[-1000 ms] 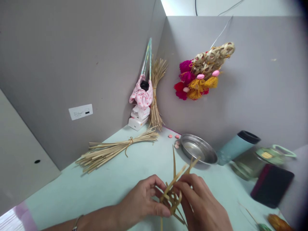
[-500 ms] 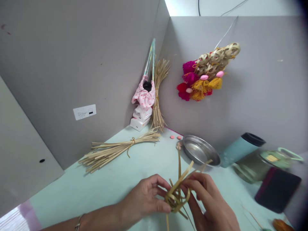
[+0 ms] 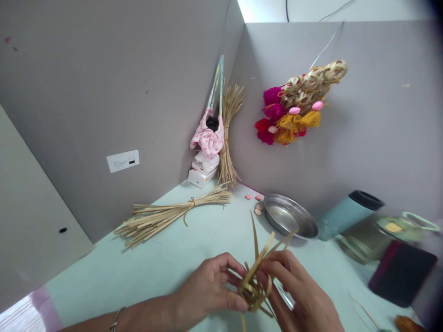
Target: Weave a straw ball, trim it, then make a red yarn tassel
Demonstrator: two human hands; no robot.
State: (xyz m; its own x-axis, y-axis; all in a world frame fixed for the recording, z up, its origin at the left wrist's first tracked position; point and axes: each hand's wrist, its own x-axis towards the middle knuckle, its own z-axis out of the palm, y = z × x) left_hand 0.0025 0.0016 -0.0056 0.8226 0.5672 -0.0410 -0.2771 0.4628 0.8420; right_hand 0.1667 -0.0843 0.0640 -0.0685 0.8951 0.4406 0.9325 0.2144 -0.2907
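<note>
Between my two hands is a small woven ball of flat bamboo strips [image 3: 255, 291], its loose strip ends sticking up and down. My left hand [image 3: 218, 288] grips its left side between thumb and fingers. On the other side my right hand [image 3: 294, 286] pinches strips near the top right of the weave. A silvery object [image 3: 287, 297] shows partly by the right palm; its kind is hidden. The right fingertips are partly covered by the strips.
A tied bundle of strips [image 3: 173, 214] lies left on the pale green table [image 3: 138, 281]; another bundle [image 3: 226, 138] leans in the corner. A metal bowl [image 3: 290, 216], teal tumbler [image 3: 349, 214], green jug [image 3: 363, 240] and dark phone-like slab [image 3: 401, 274] stand right. Woven tasselled ornaments [image 3: 297, 103] hang above.
My right hand has shifted slightly left and down at the weave. The tall upright strip now leans further left. My left hand keeps its hold.
</note>
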